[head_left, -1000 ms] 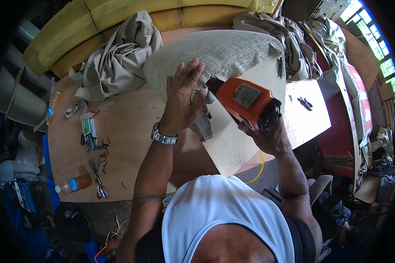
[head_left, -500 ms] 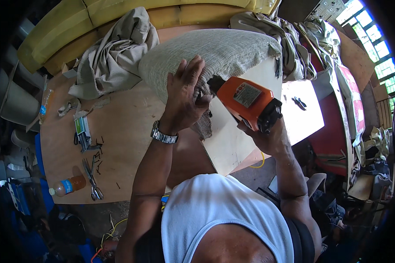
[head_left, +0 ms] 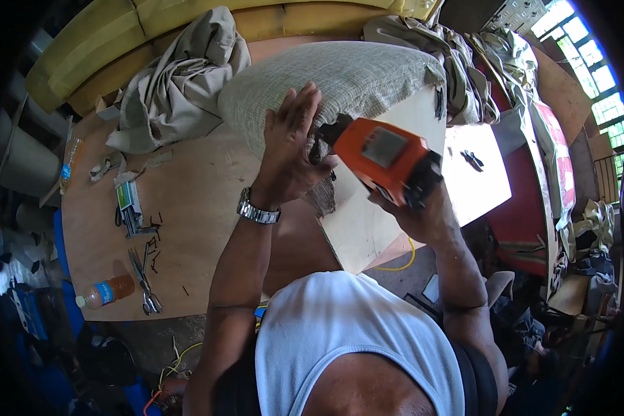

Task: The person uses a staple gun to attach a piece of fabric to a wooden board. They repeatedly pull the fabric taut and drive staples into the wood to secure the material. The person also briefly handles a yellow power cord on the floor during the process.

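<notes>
A cushion [head_left: 284,76] covered in grey woven fabric stands on the table, its pale board underside [head_left: 367,236] turned toward me and to the right. My left hand [head_left: 291,149] lies against its near edge, fingers stretched over the fabric and thumb beside the folded cloth. In my right hand [head_left: 423,215] is an orange staple gun [head_left: 378,152], gripped from below. Its dark nose meets the fabric edge right beside my left thumb; the exact contact point is hard to make out. A loose fabric flap [head_left: 321,196] hangs below my left hand.
Scissors [head_left: 144,281], a bottle of amber liquid [head_left: 106,291], an opened staple box [head_left: 128,201] and loose staple strips [head_left: 154,260] lie on the left tabletop [head_left: 201,201]. Crumpled cloth [head_left: 180,90] sits behind them. Pliers [head_left: 473,161] lie at right; a yellow hose [head_left: 402,263] hangs below.
The staple gun has shifted slightly left and up along the fabric edge, tilting a little. My left hand stays on the cushion, raised very slightly.
</notes>
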Demonstrator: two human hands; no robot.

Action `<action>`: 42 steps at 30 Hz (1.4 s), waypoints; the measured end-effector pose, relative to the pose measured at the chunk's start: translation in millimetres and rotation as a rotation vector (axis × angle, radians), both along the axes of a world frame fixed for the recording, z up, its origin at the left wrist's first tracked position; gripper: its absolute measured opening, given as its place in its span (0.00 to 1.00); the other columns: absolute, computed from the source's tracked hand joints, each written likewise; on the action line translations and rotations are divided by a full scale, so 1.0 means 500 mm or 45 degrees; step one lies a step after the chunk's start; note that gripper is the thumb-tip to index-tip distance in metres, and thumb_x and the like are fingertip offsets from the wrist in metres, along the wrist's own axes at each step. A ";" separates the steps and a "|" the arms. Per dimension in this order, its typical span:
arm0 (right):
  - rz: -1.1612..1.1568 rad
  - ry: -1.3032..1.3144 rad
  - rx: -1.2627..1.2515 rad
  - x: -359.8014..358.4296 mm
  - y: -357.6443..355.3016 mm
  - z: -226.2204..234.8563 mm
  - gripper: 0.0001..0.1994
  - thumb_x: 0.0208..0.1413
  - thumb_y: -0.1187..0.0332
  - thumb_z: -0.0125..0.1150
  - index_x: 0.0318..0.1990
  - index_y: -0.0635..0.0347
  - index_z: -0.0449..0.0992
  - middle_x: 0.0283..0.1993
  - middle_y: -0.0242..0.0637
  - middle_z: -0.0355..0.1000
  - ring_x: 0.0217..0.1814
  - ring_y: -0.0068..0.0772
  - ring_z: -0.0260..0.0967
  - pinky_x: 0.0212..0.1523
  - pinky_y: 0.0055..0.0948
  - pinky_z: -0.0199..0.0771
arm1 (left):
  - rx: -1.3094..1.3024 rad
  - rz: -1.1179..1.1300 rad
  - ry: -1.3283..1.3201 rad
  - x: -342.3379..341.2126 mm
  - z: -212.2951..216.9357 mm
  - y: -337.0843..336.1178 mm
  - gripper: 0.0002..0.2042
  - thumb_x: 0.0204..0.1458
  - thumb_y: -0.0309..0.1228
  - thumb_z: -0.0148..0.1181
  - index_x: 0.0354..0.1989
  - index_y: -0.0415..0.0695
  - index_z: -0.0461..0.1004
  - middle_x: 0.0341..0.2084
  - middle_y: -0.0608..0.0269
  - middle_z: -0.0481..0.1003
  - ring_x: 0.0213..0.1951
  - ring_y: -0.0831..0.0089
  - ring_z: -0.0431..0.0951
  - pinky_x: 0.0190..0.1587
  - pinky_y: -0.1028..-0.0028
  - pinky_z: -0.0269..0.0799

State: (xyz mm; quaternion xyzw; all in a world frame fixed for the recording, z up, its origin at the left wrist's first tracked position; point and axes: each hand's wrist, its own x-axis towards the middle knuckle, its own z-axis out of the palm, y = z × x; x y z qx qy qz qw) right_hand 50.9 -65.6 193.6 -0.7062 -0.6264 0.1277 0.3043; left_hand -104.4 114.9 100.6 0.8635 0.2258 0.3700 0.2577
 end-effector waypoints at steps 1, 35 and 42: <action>0.006 0.015 -0.006 0.001 0.001 -0.003 0.17 0.51 0.62 0.74 0.44 0.59 0.77 0.28 0.38 0.78 0.28 0.32 0.77 0.34 0.32 0.79 | 0.002 0.003 -0.006 -0.003 -0.001 -0.001 0.52 0.36 0.36 0.76 0.71 0.43 0.50 0.71 0.50 0.52 0.73 0.47 0.47 0.68 0.40 0.40; -0.686 0.705 -0.202 -0.046 -0.106 -0.111 0.10 0.59 0.66 0.64 0.39 0.62 0.73 0.19 0.27 0.68 0.19 0.17 0.67 0.22 0.23 0.71 | -0.208 -0.417 0.493 0.215 -0.079 0.396 0.30 0.67 0.49 0.38 0.69 0.39 0.58 0.71 0.51 0.55 0.72 0.59 0.51 0.73 0.67 0.44; -0.623 0.681 -0.234 -0.047 -0.123 -0.125 0.15 0.58 0.64 0.66 0.46 0.64 0.74 0.24 0.31 0.73 0.25 0.18 0.70 0.27 0.23 0.72 | -0.223 -0.491 0.445 0.140 0.024 0.258 0.31 0.66 0.50 0.35 0.70 0.40 0.55 0.72 0.50 0.51 0.74 0.61 0.45 0.73 0.68 0.41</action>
